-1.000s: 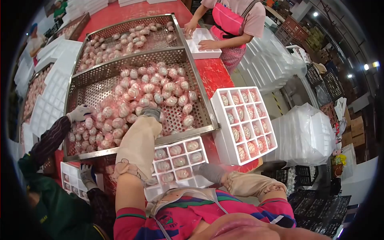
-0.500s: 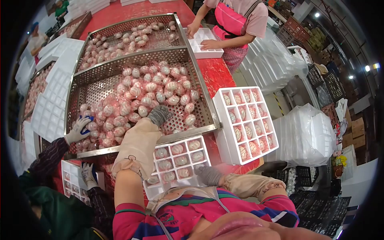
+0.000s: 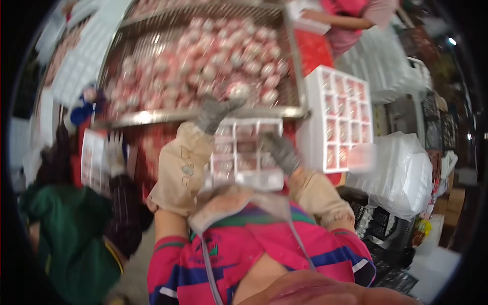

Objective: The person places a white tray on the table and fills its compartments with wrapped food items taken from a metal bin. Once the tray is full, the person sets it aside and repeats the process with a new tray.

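Against the near rim of the metal tray (image 3: 203,115), my left hand (image 3: 217,114) in a grey glove is closed on a ball in pink clear wrap (image 3: 238,90), though blur softens the grip. Many similar wrapped balls (image 3: 208,72) fill the tray beyond. Below the rim, a white compartment box (image 3: 244,179) with wrapped balls in its cells lies in front of my chest. My right hand (image 3: 280,152), also grey-gloved, reaches over its right side, fingertips at the upper cells; whether they hold anything is too blurred to tell.
On the right stands a taller white box (image 3: 311,127) with filled cells, beside plastic-wrapped white stacks (image 3: 399,173). At the left, a co-worker's gloved hand (image 3: 116,155) is at another white box (image 3: 94,160). Another person's arm (image 3: 338,20) reaches in at the top.
The view has tilted down and shifted. My left hand has drawn back from among the balls to the tray's near rim. My right hand has moved from beside the box to over its cells.
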The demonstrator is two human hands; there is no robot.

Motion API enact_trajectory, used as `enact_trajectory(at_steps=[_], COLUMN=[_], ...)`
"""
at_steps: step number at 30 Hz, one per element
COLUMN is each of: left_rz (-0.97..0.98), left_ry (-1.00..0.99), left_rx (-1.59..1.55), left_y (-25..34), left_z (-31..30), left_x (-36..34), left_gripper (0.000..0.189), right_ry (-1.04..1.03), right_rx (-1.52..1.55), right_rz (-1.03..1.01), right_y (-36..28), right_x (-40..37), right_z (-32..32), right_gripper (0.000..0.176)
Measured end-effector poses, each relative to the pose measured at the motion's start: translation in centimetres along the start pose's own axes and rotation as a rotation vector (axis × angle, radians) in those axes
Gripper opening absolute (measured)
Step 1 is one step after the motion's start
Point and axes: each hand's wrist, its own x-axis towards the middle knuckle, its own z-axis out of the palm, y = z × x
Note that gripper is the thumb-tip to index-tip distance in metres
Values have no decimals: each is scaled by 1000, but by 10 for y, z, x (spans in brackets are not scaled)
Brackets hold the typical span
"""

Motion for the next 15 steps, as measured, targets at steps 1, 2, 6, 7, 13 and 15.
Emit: enact_trajectory(at_steps=[1,2,6,7,13,15], left_rz=[-72,-92,-246,-263,-335,-311], left_ry=[35,-66,-216,-167,-149,-142], left_rx=[3,-214,-505,-475,-276,-245], left_y=[8,15,-20,-26,-11,-21], left_z=[2,6,-9,-12,-28,-28], left_x=[-27,-51,-123,-137,-205,-222], left_gripper=[53,52,52,53,49,45], right_ry=[78,147,-103,-232,-483,-498], right_rx=[366,585,862,947,887,929], right_rz=[188,15,19,70,338,363], right_y=[-39,-56,-76,-80,-89,-86], right_x=[15,27,29,24,0,-4], right_z=[-7,-6,19,27,65,76], right_gripper=[41,44,55,59,63,61])
